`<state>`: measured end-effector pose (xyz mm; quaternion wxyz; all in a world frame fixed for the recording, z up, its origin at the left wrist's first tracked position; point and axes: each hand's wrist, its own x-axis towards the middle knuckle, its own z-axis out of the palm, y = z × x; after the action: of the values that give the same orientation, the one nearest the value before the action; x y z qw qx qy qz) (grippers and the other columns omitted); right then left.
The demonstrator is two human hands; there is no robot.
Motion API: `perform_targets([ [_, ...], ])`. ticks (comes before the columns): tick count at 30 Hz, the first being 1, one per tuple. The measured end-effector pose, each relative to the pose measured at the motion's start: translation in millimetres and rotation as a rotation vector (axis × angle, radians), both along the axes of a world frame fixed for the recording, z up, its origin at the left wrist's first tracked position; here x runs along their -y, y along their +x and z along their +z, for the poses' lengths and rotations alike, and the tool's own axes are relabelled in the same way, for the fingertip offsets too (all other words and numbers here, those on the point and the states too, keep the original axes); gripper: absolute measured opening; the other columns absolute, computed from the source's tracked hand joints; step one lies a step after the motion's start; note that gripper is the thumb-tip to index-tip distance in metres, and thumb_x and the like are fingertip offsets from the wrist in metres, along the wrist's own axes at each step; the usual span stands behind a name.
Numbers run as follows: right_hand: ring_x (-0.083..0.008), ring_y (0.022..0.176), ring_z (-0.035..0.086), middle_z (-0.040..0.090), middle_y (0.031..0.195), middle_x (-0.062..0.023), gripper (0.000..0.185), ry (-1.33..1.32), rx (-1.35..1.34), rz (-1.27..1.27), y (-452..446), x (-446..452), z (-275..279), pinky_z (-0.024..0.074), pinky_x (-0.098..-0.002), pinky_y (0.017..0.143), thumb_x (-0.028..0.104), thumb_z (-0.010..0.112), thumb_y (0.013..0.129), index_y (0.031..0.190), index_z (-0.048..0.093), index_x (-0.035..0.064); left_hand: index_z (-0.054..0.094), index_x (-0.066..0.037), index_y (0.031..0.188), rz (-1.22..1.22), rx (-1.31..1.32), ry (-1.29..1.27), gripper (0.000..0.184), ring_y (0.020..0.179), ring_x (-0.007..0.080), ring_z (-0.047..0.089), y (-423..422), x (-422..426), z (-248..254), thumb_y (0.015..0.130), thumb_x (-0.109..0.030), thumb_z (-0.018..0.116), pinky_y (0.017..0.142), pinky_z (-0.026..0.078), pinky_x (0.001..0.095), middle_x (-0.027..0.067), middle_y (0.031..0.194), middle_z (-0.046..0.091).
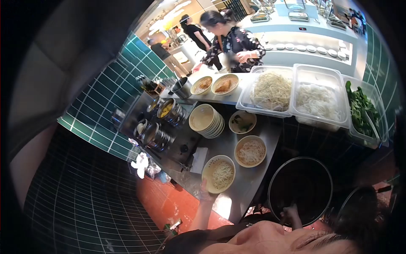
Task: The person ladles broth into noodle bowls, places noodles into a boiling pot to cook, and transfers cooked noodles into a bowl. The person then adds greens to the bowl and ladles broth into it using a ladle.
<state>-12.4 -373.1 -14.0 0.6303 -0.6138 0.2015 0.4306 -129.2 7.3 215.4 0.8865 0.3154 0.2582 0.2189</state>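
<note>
My left hand (pixel 206 192) grips the edge of a cream bowl of noodles (pixel 222 175) over the steel counter. The bowl's inside faces up, with pale noodles to one side. Over the large dark pot (pixel 300 190), near its front rim, my right hand (pixel 291 211) has its fingers curled closed. What it holds, if anything, is too dark to make out. Beyond the held bowl stand a second bowl of noodles (pixel 250 151) and a bowl with dark green pieces (pixel 242 122). A stack of cream bowls (pixel 206 121) rises to their left.
On the shelf stand two filled bowls (pixel 226 84), a tub of bean sprouts (pixel 270 91), a tub of white noodles (pixel 319 101) and a tub of leafy greens (pixel 363 112). Metal pots (pixel 167 111) line the left. A person in a flowered top (pixel 243 44) stands beyond the shelf.
</note>
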Motion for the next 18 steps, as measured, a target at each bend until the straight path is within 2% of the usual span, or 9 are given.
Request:
perform_targets([
  [1,-0.0341,0.073,0.061,0.051,0.095,-0.0198,0.066,0.002,0.016,-0.008,2.0,-7.0,-12.5,0.0513,-0.0403,0.046,0.000,0.063,0.070,0.125,0.027,-0.0003,0.036,-0.011,0.137,-0.009,0.008,0.024,0.069,0.123,0.0338,0.043,3.4,11.3,3.8,0.082,-0.048,0.058,0.100,0.038,0.0542,0.0131,0.135,0.044],
  [2,-0.0291,0.056,0.057,0.049,0.093,-0.0201,0.068,-0.029,0.023,-0.056,2.7,-15.6,-22.9,0.0490,-0.0384,0.041,-0.005,0.062,0.070,0.126,0.023,0.0004,0.036,-0.012,0.137,-0.015,0.023,0.045,0.070,0.123,0.0342,0.043,6.0,20.2,5.7,0.081,-0.049,0.058,0.100,0.038,0.0542,0.0131,0.135,0.043],
  [5,-0.0336,0.074,0.062,0.052,0.104,-0.0238,0.082,-0.113,0.078,0.012,6.7,-21.0,-40.7,0.0531,-0.0411,0.051,-0.003,0.067,0.065,0.133,0.021,-0.0007,0.036,-0.014,0.137,-0.010,0.060,-0.010,0.072,0.124,0.0353,0.042,8.5,32.5,-3.2,0.079,-0.050,0.059,0.101,0.037,0.0542,0.0137,0.136,0.043],
  [7,-0.0323,0.079,0.062,0.053,0.107,-0.0235,0.086,-0.240,0.250,0.191,12.8,-14.1,-41.0,0.0536,-0.0415,0.058,0.000,0.070,0.064,0.135,0.022,0.0000,0.037,-0.016,0.137,-0.023,0.122,-0.101,0.064,0.124,0.0349,0.043,6.4,35.0,-8.4,0.085,-0.049,0.051,0.100,0.037,0.0554,0.0125,0.137,0.043],
  [8,-0.0316,0.081,0.062,0.054,0.107,-0.0231,0.086,-0.269,0.292,0.243,16.6,-9.3,-30.2,0.0535,-0.0413,0.061,0.001,0.072,0.063,0.134,0.024,0.0003,0.038,-0.017,0.137,-0.029,0.155,-0.148,0.060,0.124,0.0347,0.043,5.7,36.7,-11.5,0.087,-0.049,0.047,0.099,0.037,0.0560,0.0118,0.137,0.043],
  [11,-0.0292,0.089,0.062,0.058,0.103,-0.0214,0.084,-0.287,0.325,0.328,24.1,0.4,15.8,0.0528,-0.0397,0.070,0.004,0.076,0.060,0.132,0.032,0.0008,0.038,-0.018,0.137,-0.047,0.205,-0.040,0.062,0.125,0.0344,0.042,5.6,26.7,-20.4,0.086,-0.053,0.045,0.100,0.037,0.0549,0.0112,0.138,0.042],
  [14,-0.0325,0.096,0.062,0.061,0.104,-0.0234,0.068,-0.189,0.350,0.476,35.0,15.0,-50.0,0.0517,-0.0402,0.077,0.015,0.075,0.066,0.125,0.045,-0.0014,0.037,-0.018,0.138,0.039,0.190,-0.064,0.061,0.126,0.0350,0.041,10.5,10.9,-25.6,0.088,-0.053,0.041,0.101,0.035,0.0560,0.0110,0.138,0.042],
  [15,-0.0330,0.097,0.061,0.061,0.105,-0.0237,0.066,-0.262,0.457,0.596,45.5,11.2,-44.7,0.0512,-0.0401,0.078,0.017,0.074,0.067,0.124,0.047,-0.0014,0.037,-0.017,0.138,0.051,0.220,-0.065,0.062,0.126,0.0349,0.041,15.5,2.1,-31.1,0.088,-0.054,0.040,0.101,0.035,0.0564,0.0110,0.139,0.042],
  [18,-0.0348,0.099,0.061,0.061,0.107,-0.0246,0.059,-0.503,0.744,0.972,39.9,22.2,63.7,0.0497,-0.0400,0.082,0.023,0.072,0.071,0.120,0.052,-0.0015,0.036,-0.017,0.139,0.118,0.219,-0.099,0.061,0.126,0.0350,0.041,18.9,-26.4,-59.7,0.090,-0.055,0.035,0.100,0.036,0.0573,0.0114,0.139,0.042],
])
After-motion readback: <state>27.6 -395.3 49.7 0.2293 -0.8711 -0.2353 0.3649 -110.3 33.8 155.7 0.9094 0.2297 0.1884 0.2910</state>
